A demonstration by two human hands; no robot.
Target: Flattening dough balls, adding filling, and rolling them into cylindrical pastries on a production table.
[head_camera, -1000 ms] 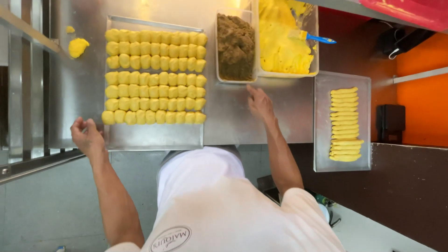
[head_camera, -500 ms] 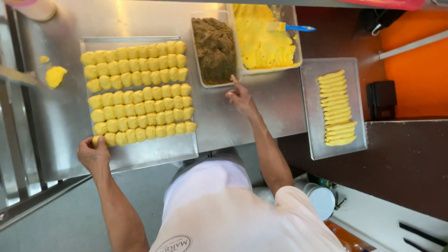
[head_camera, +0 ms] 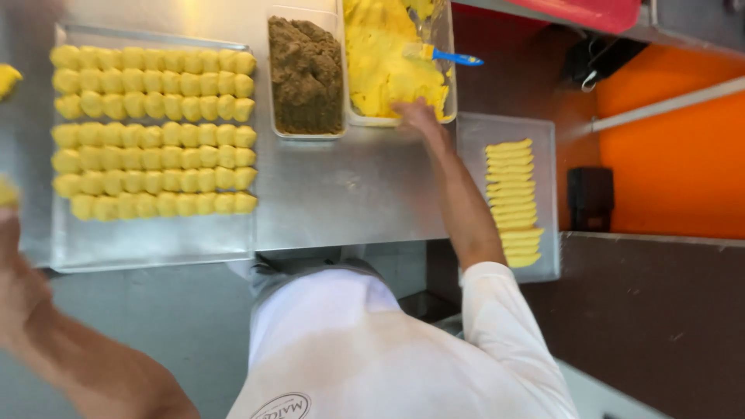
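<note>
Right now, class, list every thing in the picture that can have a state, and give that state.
Dough tub: open, well filled.
Filling tub: open, nearly full.
Large tray: mostly covered, near end bare.
Small tray: holds one column.
Right hand: at dough tub's edge.
Left hand: blurred, off the tray.

dough pieces (head_camera: 151,132) lie on a tray (head_camera: 147,244); filling tub (head_camera: 306,74) right of it, strips (head_camera: 514,198) farther right.

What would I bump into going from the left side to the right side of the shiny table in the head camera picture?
Left hand → big tray of yellow dough balls → tub of brown filling → tub of yellow dough with the right hand at its edge → tray of flat yellow strips.
</note>
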